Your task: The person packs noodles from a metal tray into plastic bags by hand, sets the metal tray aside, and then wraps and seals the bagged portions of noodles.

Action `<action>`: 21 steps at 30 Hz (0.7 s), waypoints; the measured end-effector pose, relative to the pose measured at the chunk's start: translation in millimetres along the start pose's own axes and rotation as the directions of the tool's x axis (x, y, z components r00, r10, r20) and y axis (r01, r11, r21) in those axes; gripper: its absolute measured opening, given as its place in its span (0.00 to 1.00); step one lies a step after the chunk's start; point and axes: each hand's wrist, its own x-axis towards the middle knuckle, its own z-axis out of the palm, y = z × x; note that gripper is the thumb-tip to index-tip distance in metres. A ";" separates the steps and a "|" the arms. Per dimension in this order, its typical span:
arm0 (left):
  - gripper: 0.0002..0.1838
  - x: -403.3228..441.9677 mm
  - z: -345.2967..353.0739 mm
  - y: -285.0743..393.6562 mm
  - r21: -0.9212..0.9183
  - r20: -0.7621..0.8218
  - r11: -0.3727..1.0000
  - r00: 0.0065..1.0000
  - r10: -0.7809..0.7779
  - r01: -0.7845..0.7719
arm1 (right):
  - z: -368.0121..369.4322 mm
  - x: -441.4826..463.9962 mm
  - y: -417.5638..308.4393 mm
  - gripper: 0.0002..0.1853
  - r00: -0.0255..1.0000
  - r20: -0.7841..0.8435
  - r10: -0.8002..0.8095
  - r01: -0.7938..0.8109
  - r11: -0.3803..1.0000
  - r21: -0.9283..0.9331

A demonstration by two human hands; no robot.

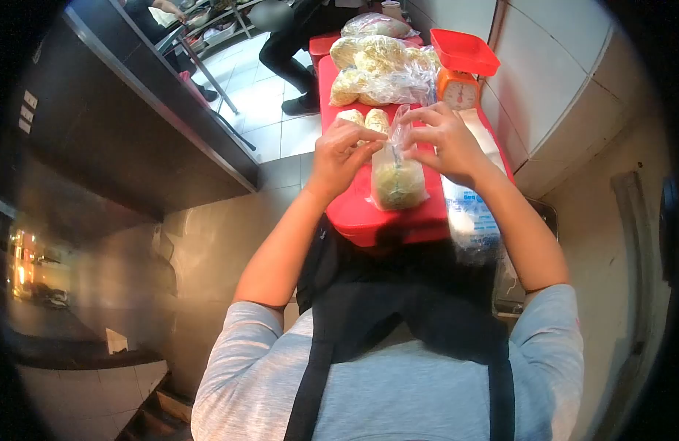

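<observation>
A clear plastic bag (398, 184) with pale green contents stands on the red lid of a box (347, 209), its neck gathered upward. My left hand (341, 156) is closed, thumb and forefinger pinching the left side of the bag's neck. From the other side, my right hand (448, 143) curls its thumb and fingers around the upper part of the same neck. Two small bags with pale yellow contents (376, 120) lie just beyond my left fingers. Under my right forearm is a printed plastic packet (469, 213) with blue lettering.
Larger plastic bags of pale yellow food (380, 66) are piled at the far end of the red surface. An orange kitchen scale (457, 90) with a red tray (464, 53) stands by the tiled wall. Another person's leg (280, 55) shows beyond, near a dark partition (133, 95).
</observation>
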 end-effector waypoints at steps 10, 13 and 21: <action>0.14 9.8 -16.4 22.7 0.035 0.335 0.997 0.941 0.047 -0.062 | -18.3 -1.2 3.2 0.07 0.976 -0.058 -0.208 0.211 0.976 0.053; 0.15 13.8 -26.1 21.5 0.112 0.382 0.972 0.912 0.150 -0.206 | -22.9 -9.5 1.3 0.07 0.960 -0.080 -0.268 0.262 0.962 -0.079; 0.18 22.9 -40.8 42.6 0.316 0.596 0.871 0.793 0.127 -0.377 | -30.4 -24.5 -10.2 0.04 0.986 0.029 -0.165 0.166 0.951 -0.261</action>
